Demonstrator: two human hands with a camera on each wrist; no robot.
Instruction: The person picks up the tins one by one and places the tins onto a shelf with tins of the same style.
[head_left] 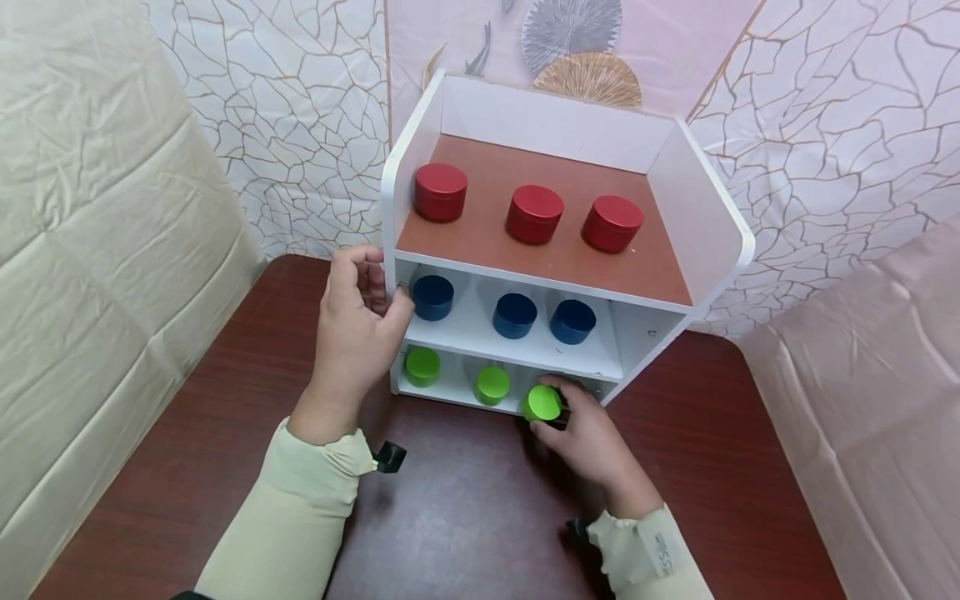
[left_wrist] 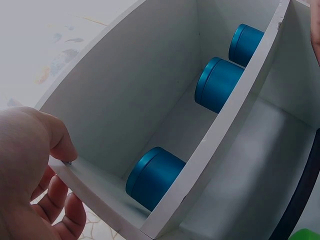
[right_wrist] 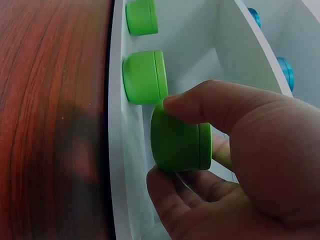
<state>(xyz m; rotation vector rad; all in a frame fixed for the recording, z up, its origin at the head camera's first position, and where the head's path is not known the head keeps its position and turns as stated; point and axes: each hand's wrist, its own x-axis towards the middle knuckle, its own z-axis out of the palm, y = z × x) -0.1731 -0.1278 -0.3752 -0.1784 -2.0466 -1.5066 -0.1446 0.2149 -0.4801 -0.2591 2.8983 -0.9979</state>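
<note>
My right hand (head_left: 588, 433) pinches a round lidded green tin (right_wrist: 177, 140) between thumb and fingers, at the right end of the bottom level of a white shelf unit (head_left: 517, 362). Two more green tins, one in the middle (head_left: 492, 385) and one at the left (head_left: 422, 367), stand on that same level. With its thumb at the front edge and its fingers outside, my left hand (head_left: 356, 333) grips the unit's left side panel. Close to that thumb is a blue tin (left_wrist: 156, 177) on the middle level.
Two more blue tins (head_left: 514, 316) (head_left: 573, 322) share the middle level. Three red tins, left (head_left: 440, 192), middle (head_left: 535, 214) and right (head_left: 612, 224), stand on the brown top board (head_left: 487, 162). The unit stands on a dark reddish table (head_left: 450, 500), with fabric hanging around it.
</note>
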